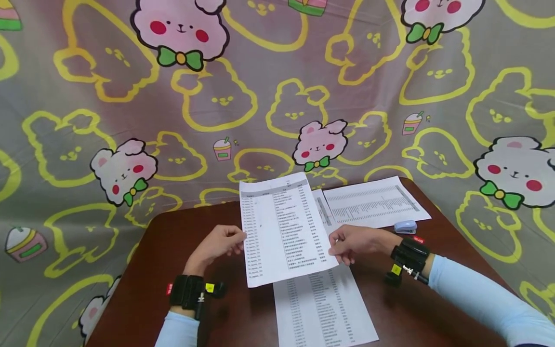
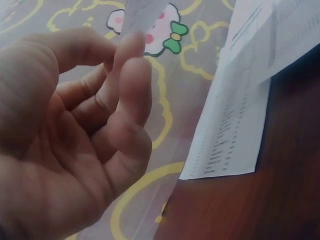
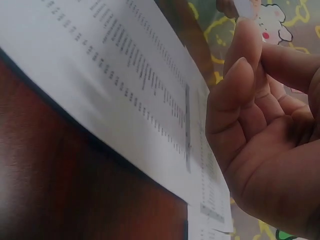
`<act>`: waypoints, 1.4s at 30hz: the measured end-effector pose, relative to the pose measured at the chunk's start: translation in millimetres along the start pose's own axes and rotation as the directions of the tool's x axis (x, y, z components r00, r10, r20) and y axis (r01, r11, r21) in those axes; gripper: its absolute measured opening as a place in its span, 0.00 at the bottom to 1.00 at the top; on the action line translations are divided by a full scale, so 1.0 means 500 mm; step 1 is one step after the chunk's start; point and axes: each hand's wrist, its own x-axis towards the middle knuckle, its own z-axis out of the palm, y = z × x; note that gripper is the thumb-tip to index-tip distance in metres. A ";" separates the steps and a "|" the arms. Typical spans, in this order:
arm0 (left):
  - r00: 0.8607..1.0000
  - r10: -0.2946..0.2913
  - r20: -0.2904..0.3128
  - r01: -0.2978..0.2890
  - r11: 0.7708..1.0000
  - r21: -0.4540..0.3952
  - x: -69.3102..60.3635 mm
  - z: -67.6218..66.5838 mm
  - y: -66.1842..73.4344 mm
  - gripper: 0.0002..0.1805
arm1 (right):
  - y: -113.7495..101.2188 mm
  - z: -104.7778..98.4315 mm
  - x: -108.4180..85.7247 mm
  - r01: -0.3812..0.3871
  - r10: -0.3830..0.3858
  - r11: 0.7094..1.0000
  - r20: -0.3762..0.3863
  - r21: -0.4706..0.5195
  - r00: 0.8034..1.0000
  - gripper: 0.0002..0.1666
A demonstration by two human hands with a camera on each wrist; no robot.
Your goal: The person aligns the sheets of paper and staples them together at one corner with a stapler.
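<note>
A printed sheet of paper (image 1: 269,241) with a grey header row is held up in the head view, tilted toward me. My left hand (image 1: 220,245) pinches its left edge between thumb and fingers. At the lower right edge, my right hand (image 1: 359,241) pinches it the same way. Both wrist views show the left hand (image 2: 75,130) and the right hand (image 3: 270,130) with thumb and index together and the other fingers curled. Beneath the raised sheet, another printed sheet (image 1: 327,313) lies on the table, partly hidden by it.
More printed sheets (image 1: 375,205) lie at the back right of the dark brown table (image 1: 173,241). A small light-blue stapler-like object (image 1: 405,226) sits by their front edge, near my right wrist. A patterned cloth (image 1: 269,72) hangs behind the table.
</note>
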 end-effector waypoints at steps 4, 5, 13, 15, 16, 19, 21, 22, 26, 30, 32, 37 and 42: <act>0.999 0.024 0.049 -0.023 1.000 -0.012 -0.001 0.011 -0.009 0.12 | 0.016 0.003 -0.015 -0.003 0.002 1.000 0.033 0.022 0.999 0.16; 0.998 0.032 0.057 -0.030 0.999 -0.021 -0.001 0.014 -0.011 0.12 | 0.020 0.005 -0.017 0.000 -0.001 1.000 0.045 0.026 0.999 0.16; 0.992 0.051 0.116 -0.044 0.997 -0.061 0.003 0.024 -0.022 0.12 | 0.040 0.007 -0.031 0.003 -0.007 0.999 0.094 0.035 0.996 0.16; 0.990 0.045 0.131 -0.036 0.997 -0.067 0.003 0.027 -0.024 0.12 | 0.042 0.009 -0.034 -0.005 0.002 1.000 0.107 0.030 0.994 0.17; 0.990 0.041 0.137 -0.032 0.997 -0.066 0.003 0.028 -0.026 0.12 | 0.043 0.010 -0.035 -0.011 0.008 1.000 0.115 0.029 0.993 0.17; 0.987 0.046 0.155 -0.038 0.997 -0.060 0.003 0.033 -0.030 0.13 | 0.049 0.017 -0.035 -0.016 0.014 1.000 0.136 0.016 0.991 0.17; 0.986 0.045 0.163 -0.037 0.998 -0.052 0.002 0.037 -0.036 0.13 | 0.055 0.022 -0.033 -0.019 0.017 1.000 0.149 0.010 0.989 0.16; 0.985 0.045 0.167 -0.038 0.998 -0.047 0.002 0.039 -0.039 0.13 | 0.058 0.024 -0.033 -0.017 0.016 1.000 0.151 0.007 0.988 0.16; 0.982 0.035 0.184 -0.030 0.999 -0.035 -0.004 0.051 -0.048 0.13 | 0.072 0.028 -0.036 -0.029 0.028 1.000 0.161 0.004 0.987 0.16; 0.979 0.039 0.199 -0.038 0.999 -0.007 -0.012 0.064 -0.039 0.12 | 0.085 0.028 -0.045 -0.051 0.045 0.998 0.182 0.029 0.982 0.16; 0.977 0.040 0.208 -0.042 0.999 0.006 -0.013 0.070 -0.038 0.12 | 0.091 0.029 -0.049 -0.067 0.057 0.997 0.194 0.047 0.979 0.15; 0.973 0.001 0.232 -0.006 1.000 0.023 -0.020 0.082 -0.047 0.12 | 0.104 0.034 -0.052 -0.110 0.088 0.991 0.239 0.080 0.967 0.12; 0.966 -0.045 0.254 0.037 0.999 0.038 -0.032 0.101 -0.058 0.11 | 0.120 0.042 -0.059 -0.117 0.089 0.989 0.263 0.092 0.961 0.13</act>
